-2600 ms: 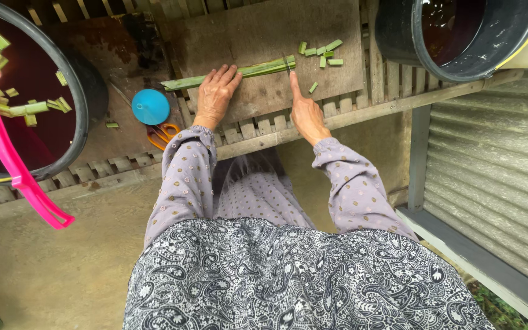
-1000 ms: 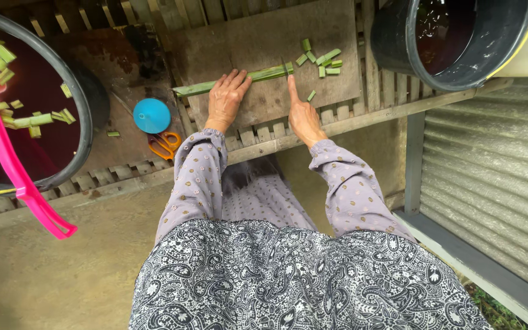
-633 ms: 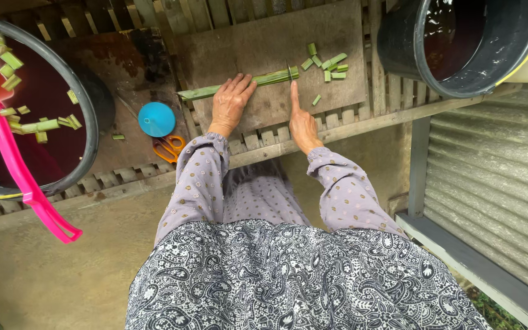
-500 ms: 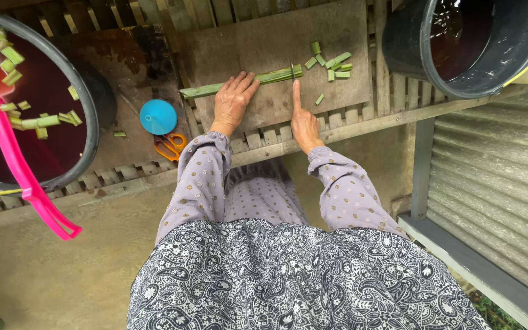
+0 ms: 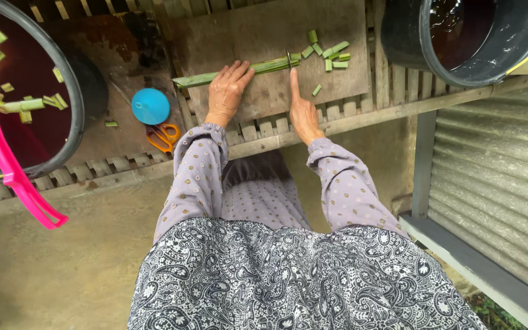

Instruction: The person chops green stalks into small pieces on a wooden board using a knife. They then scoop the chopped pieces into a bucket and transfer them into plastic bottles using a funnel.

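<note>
Nearest, patterned sleeves reach out over the slatted worktop (image 5: 362, 116). The right hand (image 5: 302, 109) is closed on a knife (image 5: 289, 60), forefinger laid along it, the blade standing on the leaf bundle (image 5: 239, 71). The left hand (image 5: 227, 91) lies flat and open, pressing the bundle onto the board (image 5: 264, 36). Left of it sit orange scissors (image 5: 163, 135) and a blue funnel (image 5: 150, 106). Past the blade, cut pieces (image 5: 328, 52) lie scattered. A dark tub (image 5: 68, 91) holds more pieces at far left; a bucket (image 5: 459, 36) stands at far right.
</note>
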